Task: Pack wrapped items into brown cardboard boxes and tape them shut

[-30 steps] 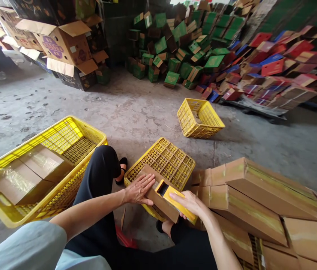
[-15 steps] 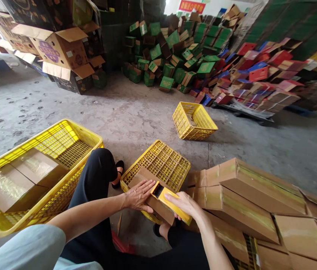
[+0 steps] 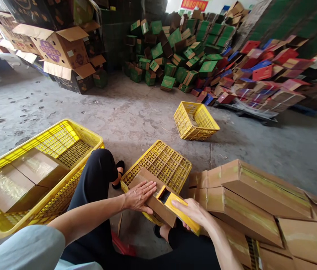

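Observation:
My left hand lies flat on a narrow brown cardboard box, its fingers stretched across the top. That box rests on an upturned yellow plastic crate between my legs. My right hand is wrapped round a yellow tape dispenser with a black part at its front end. The dispenser sits over the right part of the box's top, close to my left fingertips. Its underside and the tape are hidden.
At left stands a yellow basket holding taped cardboard boxes. Stacked taped cartons rise at right. Ahead is a smaller yellow basket. Piles of green boxes and red boxes lie farther back, with open cartons at upper left.
My right hand has moved the tape dispenser right and toward me along the box. My left hand stays on the box, shifted only slightly.

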Demonstrator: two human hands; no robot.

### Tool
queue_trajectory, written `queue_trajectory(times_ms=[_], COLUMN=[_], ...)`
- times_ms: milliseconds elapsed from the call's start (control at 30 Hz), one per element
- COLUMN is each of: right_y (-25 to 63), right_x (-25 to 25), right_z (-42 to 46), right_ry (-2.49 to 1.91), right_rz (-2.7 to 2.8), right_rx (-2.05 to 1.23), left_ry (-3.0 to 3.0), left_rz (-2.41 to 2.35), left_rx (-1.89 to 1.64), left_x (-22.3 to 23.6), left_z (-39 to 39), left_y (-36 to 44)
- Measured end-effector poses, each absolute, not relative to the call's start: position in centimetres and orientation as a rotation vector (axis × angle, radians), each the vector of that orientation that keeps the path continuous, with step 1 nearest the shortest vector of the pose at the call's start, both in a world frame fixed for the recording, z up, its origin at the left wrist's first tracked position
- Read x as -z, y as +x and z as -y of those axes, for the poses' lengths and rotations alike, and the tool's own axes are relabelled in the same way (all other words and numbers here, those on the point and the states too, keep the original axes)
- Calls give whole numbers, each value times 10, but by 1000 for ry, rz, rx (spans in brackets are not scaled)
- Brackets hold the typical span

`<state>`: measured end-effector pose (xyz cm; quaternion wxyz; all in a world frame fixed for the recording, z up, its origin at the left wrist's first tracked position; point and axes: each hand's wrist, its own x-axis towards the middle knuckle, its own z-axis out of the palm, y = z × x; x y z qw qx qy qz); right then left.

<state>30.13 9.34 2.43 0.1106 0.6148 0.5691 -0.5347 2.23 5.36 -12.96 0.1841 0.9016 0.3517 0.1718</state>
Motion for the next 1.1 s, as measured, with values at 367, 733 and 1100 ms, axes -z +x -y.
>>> queue_trajectory(times_ms=[367,733,1100], right_y=[307,311,341], right_x=[-22,-10,-17], right_z=[-87,-78,-66], right_ry=[1900,1924,1893], right_rz=[-1694,-1804,-1761], right_rx=[1540,1536,1646], left_ry=[2570,2627,2701], left_rz=[-1025,-911,-948], left_rx=[-471,-328,-285], left_x=[123,117,125], left_z=[-47,-55,-54], left_y=[33,40,37])
